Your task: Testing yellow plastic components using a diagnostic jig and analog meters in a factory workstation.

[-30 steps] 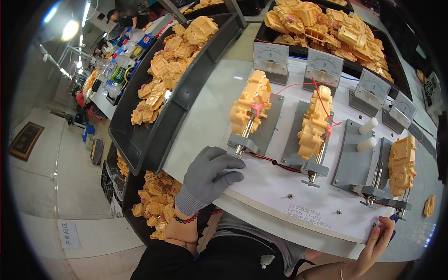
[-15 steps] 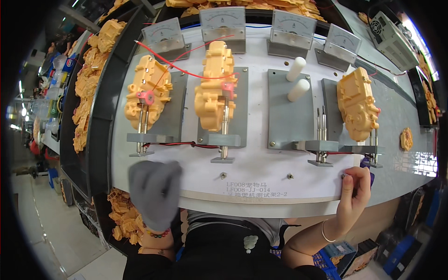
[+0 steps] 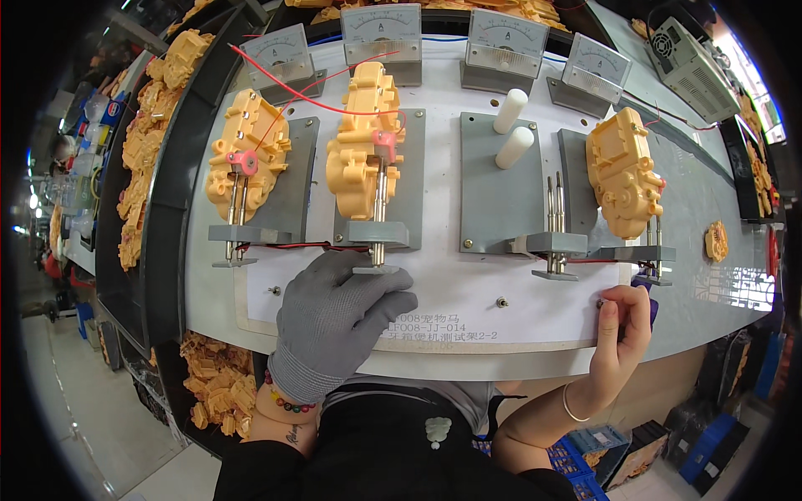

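Note:
My left hand [image 3: 338, 321], in a grey knit glove, lies over the board just below the second test stand. Its fingers bend toward the thumb, covering the spot of a toggle switch; what they hold, if anything, is hidden. My bare right hand [image 3: 622, 326] pinches a small toggle switch [image 3: 601, 303] at the board's right front. Yellow plastic gearboxes stand on the fixtures: one at far left [image 3: 249, 163], one beside it [image 3: 366, 142] above my left hand, one at right [image 3: 624, 171]. The third grey fixture plate [image 3: 493, 204] carries two white pegs [image 3: 515, 148] and no gearbox.
Several analog meters [image 3: 382, 33] line the back of the board. Red wires [image 3: 313, 98] trail over the left gearboxes. Bins of yellow gearboxes [image 3: 142, 167] stand at left. A grey power supply [image 3: 692, 71] sits at back right, and a loose yellow part [image 3: 716, 242] lies at right.
My left hand has moved right from the board's left front to below the second stand. My right hand stays at its switch. The whole view has shifted slightly.

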{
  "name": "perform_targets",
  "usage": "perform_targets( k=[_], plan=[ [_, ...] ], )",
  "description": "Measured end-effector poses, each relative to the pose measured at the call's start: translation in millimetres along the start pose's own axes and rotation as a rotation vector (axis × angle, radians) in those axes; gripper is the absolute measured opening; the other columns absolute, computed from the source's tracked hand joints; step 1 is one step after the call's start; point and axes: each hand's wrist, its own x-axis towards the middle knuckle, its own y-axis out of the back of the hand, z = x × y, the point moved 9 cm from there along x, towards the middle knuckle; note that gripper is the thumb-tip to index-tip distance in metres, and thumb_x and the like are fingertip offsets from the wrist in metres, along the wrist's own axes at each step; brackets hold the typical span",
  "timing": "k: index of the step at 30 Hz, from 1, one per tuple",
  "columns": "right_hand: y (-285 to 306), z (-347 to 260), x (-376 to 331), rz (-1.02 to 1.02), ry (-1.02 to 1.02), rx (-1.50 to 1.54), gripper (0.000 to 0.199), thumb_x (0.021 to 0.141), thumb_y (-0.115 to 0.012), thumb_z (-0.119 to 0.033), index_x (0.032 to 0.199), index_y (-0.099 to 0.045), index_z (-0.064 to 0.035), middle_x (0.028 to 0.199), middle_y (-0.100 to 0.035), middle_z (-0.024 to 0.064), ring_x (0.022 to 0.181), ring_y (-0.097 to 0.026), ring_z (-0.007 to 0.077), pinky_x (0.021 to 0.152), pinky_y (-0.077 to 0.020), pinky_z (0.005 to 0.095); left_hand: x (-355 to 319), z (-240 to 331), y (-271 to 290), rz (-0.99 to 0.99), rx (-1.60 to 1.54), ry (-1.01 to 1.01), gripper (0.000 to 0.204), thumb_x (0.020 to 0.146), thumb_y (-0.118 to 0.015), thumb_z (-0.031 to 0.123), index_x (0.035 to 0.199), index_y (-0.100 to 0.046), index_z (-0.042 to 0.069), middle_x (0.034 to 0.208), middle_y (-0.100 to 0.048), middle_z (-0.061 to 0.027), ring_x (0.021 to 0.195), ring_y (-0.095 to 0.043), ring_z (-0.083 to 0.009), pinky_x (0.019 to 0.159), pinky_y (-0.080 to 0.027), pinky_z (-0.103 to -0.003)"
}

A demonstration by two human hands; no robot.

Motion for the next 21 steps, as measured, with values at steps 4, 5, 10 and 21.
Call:
perform_targets(
  k=[4,5,10,21],
  plan=[
    [-2,-1,1,0.011,0.009,-0.001,0.007,0.089,-0.058,-0.006,0.088,-0.058,0.0009,0.075,-0.037,-0.0009,0.065,-0.031,0.0088,0.059,-0.0247,0.0233,-3,-7,-2,-0.021,-0.007,0.098,0.021,0.075,-0.078,0.025,0.087,-0.073,0.008,0.076,-0.067,-0.0093,0.07,-0.062,-0.0256,0.061,-0.05,-0.036],
    [-2,0,1,0.011,0.01,-0.002,0.007,0.089,-0.058,-0.006,0.088,-0.058,0.0009,0.075,-0.037,-0.0009,0.065,-0.031,0.0088,0.059,-0.0247,0.0233,-3,-3,0,0.014,0.01,0.048,0.021,0.075,-0.078,0.024,0.087,-0.073,0.009,0.076,-0.067,-0.009,0.069,-0.062,-0.0256,0.06,-0.05,-0.036],
    [-1,2,1,0.059,-0.001,0.003,0.009,0.089,-0.06,-0.007,0.084,-0.057,0.0,0.073,-0.038,-0.0017,0.063,-0.031,0.0081,0.058,-0.024,0.0235,-2,2,3,0.051,0.027,-0.014,0.019,0.075,-0.078,0.024,0.087,-0.073,0.01,0.077,-0.067,-0.008,0.069,-0.062,-0.0254,0.06,-0.05,-0.036],
    [-1,6,0,0.127,-0.002,0.006,0.016,0.09,-0.063,-0.008,0.078,-0.054,-0.0014,0.07,-0.038,-0.0031,0.06,-0.029,0.0063,0.055,-0.0221,0.0232,-4,4,7,0.111,0.085,-0.073,0.022,0.073,-0.08,0.027,0.087,-0.072,0.011,0.079,-0.066,-0.0067,0.073,-0.063,-0.0253,0.06,-0.051,-0.036]
  ],
)
